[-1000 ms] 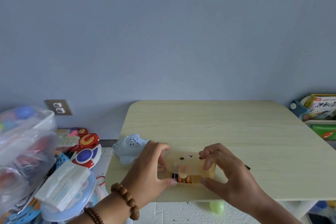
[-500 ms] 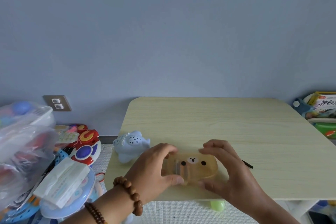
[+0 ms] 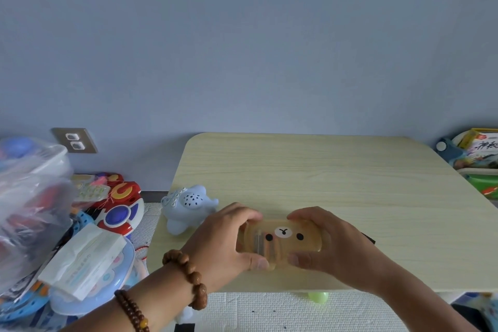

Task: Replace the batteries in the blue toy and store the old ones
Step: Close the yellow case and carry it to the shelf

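Observation:
A translucent yellow case with a bear face (image 3: 285, 238) lies on the pale wooden table (image 3: 323, 178) near its front edge. Batteries show dimly through its left part. My left hand (image 3: 221, 242) grips the case's left end, thumb at the front. My right hand (image 3: 331, 245) holds its right end, fingers over the back. The lid looks shut. The blue toy (image 3: 186, 206), a soft-shaped animal with a speaker grille, rests on the table's left edge, just left of my left hand and apart from it.
A thin black object (image 3: 367, 238) pokes out behind my right hand. On the floor at left lie a clear plastic bag of toys (image 3: 29, 197), a red and blue toy (image 3: 121, 210) and a tissue pack (image 3: 80, 261). Boxes and toys (image 3: 477, 159) sit at right.
The case's lid, raised a second ago with batteries exposed beneath, has come down onto the case. Both hands stayed on its ends.

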The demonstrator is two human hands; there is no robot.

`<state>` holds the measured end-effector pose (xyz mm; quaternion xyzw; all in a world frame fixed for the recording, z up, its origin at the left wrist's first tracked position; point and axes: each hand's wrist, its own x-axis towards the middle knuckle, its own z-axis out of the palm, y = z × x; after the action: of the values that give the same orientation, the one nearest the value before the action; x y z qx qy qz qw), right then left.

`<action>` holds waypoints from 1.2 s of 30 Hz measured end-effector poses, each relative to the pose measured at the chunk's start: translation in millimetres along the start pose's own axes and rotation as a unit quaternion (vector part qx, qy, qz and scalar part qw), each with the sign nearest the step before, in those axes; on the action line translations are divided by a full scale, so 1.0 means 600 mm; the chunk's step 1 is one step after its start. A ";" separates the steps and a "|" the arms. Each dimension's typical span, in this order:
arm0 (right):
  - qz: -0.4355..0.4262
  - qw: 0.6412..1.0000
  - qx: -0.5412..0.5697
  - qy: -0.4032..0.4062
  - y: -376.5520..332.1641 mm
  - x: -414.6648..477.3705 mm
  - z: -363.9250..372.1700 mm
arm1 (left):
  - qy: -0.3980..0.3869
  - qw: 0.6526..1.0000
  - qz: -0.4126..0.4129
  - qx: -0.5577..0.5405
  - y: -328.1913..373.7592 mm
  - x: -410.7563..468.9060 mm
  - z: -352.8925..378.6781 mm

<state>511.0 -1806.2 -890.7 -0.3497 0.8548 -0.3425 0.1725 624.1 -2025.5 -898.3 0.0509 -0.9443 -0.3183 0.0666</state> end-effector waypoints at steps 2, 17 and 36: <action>0.001 1.000 -0.014 0.000 -0.003 0.002 -0.001 | -0.001 1.000 -0.007 0.004 -0.001 0.002 0.002; -0.130 0.978 -0.151 0.056 -0.022 -0.047 -0.023 | -0.085 0.992 0.035 -0.090 0.048 -0.018 -0.034; -0.179 0.964 -0.156 0.122 -0.029 -0.037 -0.028 | -0.036 0.991 0.061 -0.117 0.059 -0.006 -0.025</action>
<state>525.7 -1791.5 -865.2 -0.4754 0.8356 -0.2701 -0.0535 627.9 -2005.8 -865.0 -0.0259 -0.9036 -0.4237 0.0573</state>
